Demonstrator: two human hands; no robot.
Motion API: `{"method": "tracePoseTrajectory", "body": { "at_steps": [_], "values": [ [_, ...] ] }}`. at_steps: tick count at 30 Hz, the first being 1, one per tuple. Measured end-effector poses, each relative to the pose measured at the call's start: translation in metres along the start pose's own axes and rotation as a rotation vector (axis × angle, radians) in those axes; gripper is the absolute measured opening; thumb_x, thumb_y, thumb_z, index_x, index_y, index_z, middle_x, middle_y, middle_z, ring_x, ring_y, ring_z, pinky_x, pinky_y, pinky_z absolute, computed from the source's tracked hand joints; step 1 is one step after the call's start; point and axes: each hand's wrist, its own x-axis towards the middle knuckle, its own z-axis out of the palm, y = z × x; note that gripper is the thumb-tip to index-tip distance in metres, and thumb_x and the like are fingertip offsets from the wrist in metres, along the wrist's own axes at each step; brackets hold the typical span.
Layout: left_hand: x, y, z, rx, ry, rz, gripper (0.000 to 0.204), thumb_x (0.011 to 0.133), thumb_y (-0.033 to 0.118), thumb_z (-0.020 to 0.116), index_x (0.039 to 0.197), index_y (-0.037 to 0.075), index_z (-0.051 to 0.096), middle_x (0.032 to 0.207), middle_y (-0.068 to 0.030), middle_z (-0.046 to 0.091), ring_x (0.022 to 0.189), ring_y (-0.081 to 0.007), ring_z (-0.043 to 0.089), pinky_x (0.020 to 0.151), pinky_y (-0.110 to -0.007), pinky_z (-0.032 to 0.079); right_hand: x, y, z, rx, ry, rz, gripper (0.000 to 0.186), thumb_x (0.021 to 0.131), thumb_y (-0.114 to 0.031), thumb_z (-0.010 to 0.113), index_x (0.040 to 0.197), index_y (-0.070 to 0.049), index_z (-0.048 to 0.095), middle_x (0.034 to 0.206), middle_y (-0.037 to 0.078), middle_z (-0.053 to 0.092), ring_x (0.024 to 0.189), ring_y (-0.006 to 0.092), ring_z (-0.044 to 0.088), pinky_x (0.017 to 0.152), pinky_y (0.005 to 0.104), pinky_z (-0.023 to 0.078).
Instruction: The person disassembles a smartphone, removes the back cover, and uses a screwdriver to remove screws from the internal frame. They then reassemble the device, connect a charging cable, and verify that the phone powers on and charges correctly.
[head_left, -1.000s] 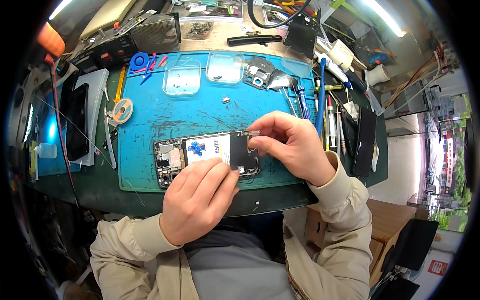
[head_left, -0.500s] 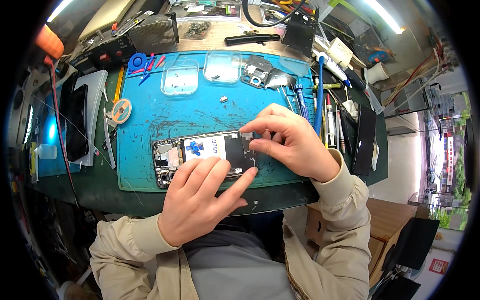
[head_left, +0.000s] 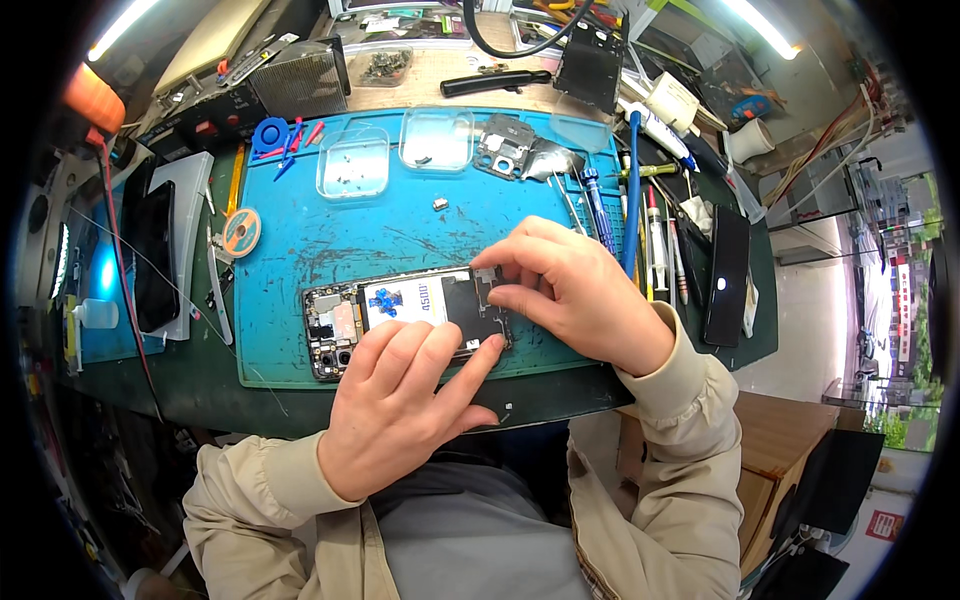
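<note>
An opened phone (head_left: 330,330) lies sideways on the blue mat, its circuit board bared at the left end. In its middle is a white battery (head_left: 405,298) with a blue print, beside a black section. My left hand (head_left: 395,405) rests over its near edge, fingers spread, the index fingertip touching the near right corner. At the far right corner my right hand (head_left: 570,290) has thumb and index finger curled round a small grey plate (head_left: 486,281), which sits on the phone's right end. The fingers partly hide this plate.
Beyond the phone are two clear plastic boxes (head_left: 355,190) with tiny parts, a loose metal piece (head_left: 440,204) and a dark phone cover part (head_left: 505,140). Screwdrivers (head_left: 600,205) and tools lie right, near a black phone (head_left: 728,285). A wire spool (head_left: 242,233) lies left.
The small grey plate has come down closer onto the phone's right end, with my right hand shifting slightly left. My left index finger has drawn back a little along the near edge.
</note>
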Motion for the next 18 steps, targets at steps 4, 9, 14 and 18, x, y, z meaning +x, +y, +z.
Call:
{"method": "tracePoseTrajectory", "body": {
  "at_steps": [4,9,14,18],
  "values": [
    [0.003,0.000,-0.002,-0.034,-0.011,0.013,0.059,0.088,0.050,0.069,0.134,0.012,0.068,0.135,-0.0108,0.056,0.121,-0.0288,0.054,0.104,-0.046,0.044,-0.001,-0.009,0.000,0.018,0.024,0.111,0.031,0.085,-0.005,0.080,0.113,-0.003,0.069,0.098,0.011,0.065,0.083,0.0258,0.068,0.074,0.0373,0.056],
    [0.009,-0.002,-0.002,-0.114,-0.048,0.031,0.059,0.087,0.043,0.073,0.129,0.002,0.068,0.144,-0.0149,0.059,0.131,-0.0299,0.055,0.108,-0.043,0.045,-0.016,-0.012,0.010,-0.059,0.143,0.030,0.033,0.085,0.000,0.077,0.118,0.000,0.069,0.101,0.013,0.065,0.084,0.0282,0.067,0.075,0.0373,0.056],
    [0.011,0.000,-0.001,-0.124,-0.048,0.025,0.058,0.087,0.044,0.072,0.128,0.003,0.068,0.144,-0.0153,0.061,0.129,-0.0317,0.057,0.108,-0.045,0.047,-0.025,-0.013,0.015,-0.293,0.158,-0.184,0.041,0.078,0.006,0.070,0.119,0.005,0.069,0.104,0.015,0.063,0.091,0.0318,0.065,0.079,0.0385,0.055],
    [0.013,-0.001,-0.003,-0.149,-0.072,0.015,0.059,0.086,0.045,0.073,0.127,0.003,0.068,0.144,-0.0153,0.060,0.129,-0.0319,0.056,0.110,-0.047,0.046,-0.028,-0.016,0.016,-0.396,0.135,-0.172,0.046,0.074,0.005,0.068,0.120,0.006,0.069,0.105,0.013,0.063,0.089,0.0298,0.064,0.078,0.0382,0.054]
  ]
}}
